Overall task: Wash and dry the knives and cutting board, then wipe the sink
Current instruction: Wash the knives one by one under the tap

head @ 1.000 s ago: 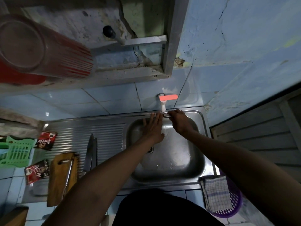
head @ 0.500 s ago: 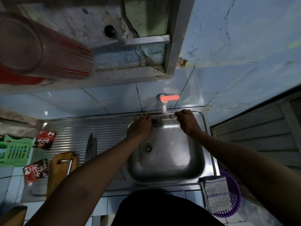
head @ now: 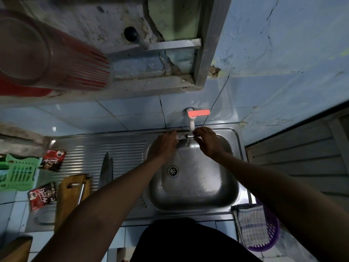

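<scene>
- A green rack (head: 18,173) and two red packets (head: 53,160) lay at the far left
- A wooden cutting board (head: 72,193) lay on the drainboard, two knives (head: 106,172) just beside it
- The left hand (head: 165,144) and right hand (head: 206,141) held a small metal item (head: 186,136) between curled fingertips under the tap (head: 191,120), over the sink (head: 192,186)
- A checked cloth (head: 250,224) hung over a purple basket (head: 272,235)

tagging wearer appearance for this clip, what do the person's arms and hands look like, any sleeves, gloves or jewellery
Both forearms are bare as far as the frame shows, with no sleeves in view. The left hand and right hand wear no gloves. No watch, bracelet or ring is visible, though the light is dim. A dark garment covers the torso at the bottom edge.
</scene>
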